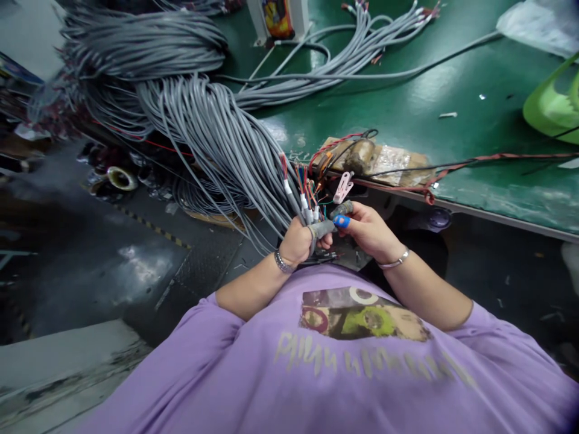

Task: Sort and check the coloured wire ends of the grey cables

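My left hand (298, 241) is closed around the ends of several grey cables (239, 141), its index finger wrapped in a grey cover. Stripped coloured wires (307, 187) fan out above that fist, with white sleeves where the grey jackets end. Close by on the right, my right hand (368, 229) pinches thumb against index finger; blue tape wraps the thumb and a dark cover the index finger. Whatever lies in that pinch is too small to make out. A pink clothes peg (344, 188) sits just above the right fingertips, at the table edge.
The green table (452, 138) spans the back, its edge just beyond my hands. Large grey cable coils (149, 45) are heaped at the left. Taped cardboard (398, 164) and red and black wires (474, 158) lie along the edge. A green plastic container (552, 108) stands right.
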Tool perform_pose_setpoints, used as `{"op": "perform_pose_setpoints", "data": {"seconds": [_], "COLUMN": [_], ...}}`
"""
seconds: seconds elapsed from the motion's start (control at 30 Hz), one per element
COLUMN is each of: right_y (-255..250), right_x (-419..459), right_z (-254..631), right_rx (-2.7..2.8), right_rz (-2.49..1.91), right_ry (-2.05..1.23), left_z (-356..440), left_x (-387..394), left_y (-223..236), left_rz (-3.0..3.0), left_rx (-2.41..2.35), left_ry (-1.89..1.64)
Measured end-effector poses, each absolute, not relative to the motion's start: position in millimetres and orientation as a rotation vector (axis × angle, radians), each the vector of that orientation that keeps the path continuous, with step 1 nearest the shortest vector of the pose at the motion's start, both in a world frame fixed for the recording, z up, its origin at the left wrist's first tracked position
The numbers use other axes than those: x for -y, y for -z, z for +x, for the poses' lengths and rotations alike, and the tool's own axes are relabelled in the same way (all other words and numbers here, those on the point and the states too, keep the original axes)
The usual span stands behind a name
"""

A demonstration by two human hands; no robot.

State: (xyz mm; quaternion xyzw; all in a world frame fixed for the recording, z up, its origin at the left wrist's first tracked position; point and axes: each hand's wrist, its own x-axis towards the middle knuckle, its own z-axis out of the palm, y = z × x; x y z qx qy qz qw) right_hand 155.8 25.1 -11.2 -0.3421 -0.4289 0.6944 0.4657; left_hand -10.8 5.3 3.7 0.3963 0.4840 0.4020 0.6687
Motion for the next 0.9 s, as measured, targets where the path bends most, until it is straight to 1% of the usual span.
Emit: {"op": "perform_pose_setpoints", "data": {"seconds": [0.1,0.17,0.33,0.47,0.57,0.67,0.8,0.9], "right_y": [8.8,9.6,25.5,34.0,26.7,15.2,8.6,10.4], "right_x": [-34.5,-38.7,-35.9,-24.8,-19.1,-18.8,-20.4,-19.6], "right_z": [157.9,155.1,141.7,141.8,145.1,146.8,147.3,146.5], "right_rx": [1.195,1.217,0.92,0.788,0.906,0.998,1.013,0.997], "right_rz": [-0.768,-0.754,-0.94,-1.067,-1.022,-1.002,-1.009,-0.989], "right_ry": [-1.767,-1.767,-1.629,-1.647,-1.692,-1.671,-1.699,-1.692], "left_z": [-14.2,-14.3,-9.8,-7.3,-6.6,-6.4,-6.3,-5.8], "left_x": [-5.6,-5.1,-2.2,-0.8,-0.1,0.6,1.1,0.2], "left_y": [-4.5,-4.5,-1.6,5.2,11.0,15.0,15.8,14.1], "left_rz": [0.905,0.893,0.829,0.86,0.925,0.984,1.023,1.007], "left_rx": [-1.024,-1.018,-1.096,-1.122,-1.127,-1.138,-1.178,-1.196], "left_ry": [-0.82,-0.836,-1.007,-1.078,-1.101,-1.086,-1.017,-1.043]}}
